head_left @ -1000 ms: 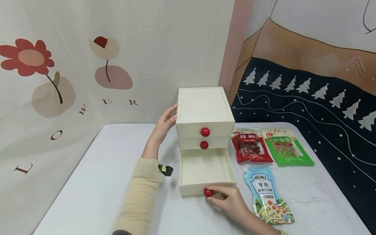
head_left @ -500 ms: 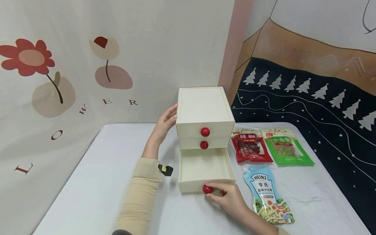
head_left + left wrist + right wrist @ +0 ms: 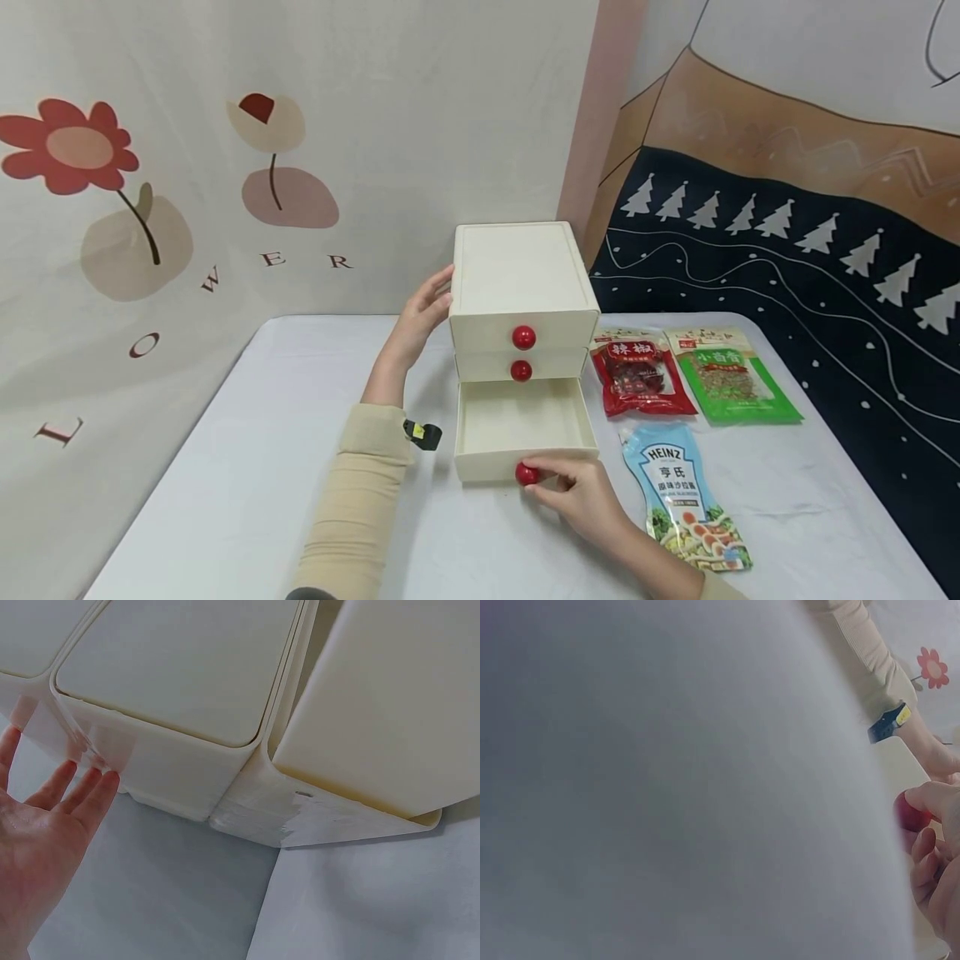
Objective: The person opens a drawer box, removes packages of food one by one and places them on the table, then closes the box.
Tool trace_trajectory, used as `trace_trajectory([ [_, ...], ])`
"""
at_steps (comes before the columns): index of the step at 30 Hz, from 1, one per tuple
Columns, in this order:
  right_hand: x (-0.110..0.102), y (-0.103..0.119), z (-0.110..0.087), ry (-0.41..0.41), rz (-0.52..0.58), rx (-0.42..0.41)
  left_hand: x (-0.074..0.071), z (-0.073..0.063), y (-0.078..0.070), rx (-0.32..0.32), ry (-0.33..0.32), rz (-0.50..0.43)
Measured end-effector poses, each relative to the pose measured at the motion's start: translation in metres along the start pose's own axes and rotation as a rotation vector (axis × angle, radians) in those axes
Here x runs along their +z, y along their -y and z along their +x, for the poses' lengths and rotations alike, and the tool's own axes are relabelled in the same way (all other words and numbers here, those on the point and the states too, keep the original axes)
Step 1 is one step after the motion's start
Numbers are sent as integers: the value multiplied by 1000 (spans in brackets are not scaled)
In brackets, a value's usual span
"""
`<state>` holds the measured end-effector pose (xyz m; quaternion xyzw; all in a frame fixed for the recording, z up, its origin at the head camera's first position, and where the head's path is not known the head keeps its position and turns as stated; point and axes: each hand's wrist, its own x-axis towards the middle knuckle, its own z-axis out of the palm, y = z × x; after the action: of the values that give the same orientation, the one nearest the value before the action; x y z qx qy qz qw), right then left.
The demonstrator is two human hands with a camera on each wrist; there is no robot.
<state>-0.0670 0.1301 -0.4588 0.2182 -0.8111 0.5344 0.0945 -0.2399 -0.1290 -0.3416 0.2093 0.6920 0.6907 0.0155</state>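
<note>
Head view has the right hand (image 3: 581, 500) pinching the red knob (image 3: 527, 474) of the bottom drawer (image 3: 523, 429), part open, just ahead of its fingers, left hand (image 3: 420, 317) flat against the cabinet (image 3: 517, 283); closing looks underway, needing a straight push.

a: how's the left hand (image 3: 422, 312)?
b: reaching forward, fingers straight, cream sleeve covering the forearm.
a: and the right hand (image 3: 573, 492)?
b: low and near, fingertips curled in a pinch.
</note>
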Motion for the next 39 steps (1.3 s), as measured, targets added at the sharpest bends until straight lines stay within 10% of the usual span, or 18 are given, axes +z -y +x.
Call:
trace_trajectory([
  [39, -3, -6, 29, 40, -29, 204, 1, -1, 0, 18, 10, 9],
])
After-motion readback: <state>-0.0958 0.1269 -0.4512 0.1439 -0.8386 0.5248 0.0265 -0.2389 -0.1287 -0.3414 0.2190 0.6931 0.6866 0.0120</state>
